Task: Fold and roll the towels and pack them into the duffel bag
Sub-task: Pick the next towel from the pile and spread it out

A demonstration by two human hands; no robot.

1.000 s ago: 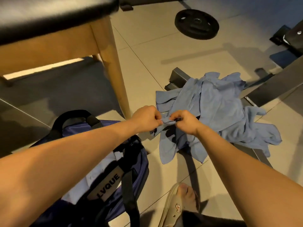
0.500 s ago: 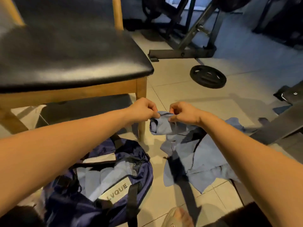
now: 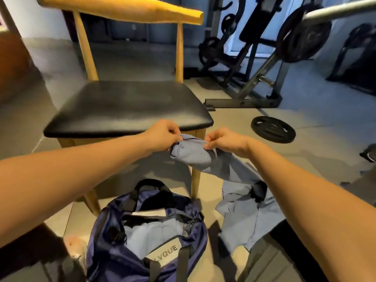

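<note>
Here, pinching top edge of 1 towel (image 3: 193, 157) between left hand (image 3: 162, 135) and right hand (image 3: 221, 140), close together, aloft just before seat (image 3: 126, 106). Trailing down and right from the grip toward pile (image 3: 240, 216) on floor (image 3: 234, 119). Below, nearer left hand, open bag (image 3: 105, 257).

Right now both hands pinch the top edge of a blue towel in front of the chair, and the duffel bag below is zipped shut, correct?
No: the head view shows the duffel bag open, with light blue cloth inside. The rest stands: left hand and right hand pinch the blue towel by its top edge in front of the chair.
</note>
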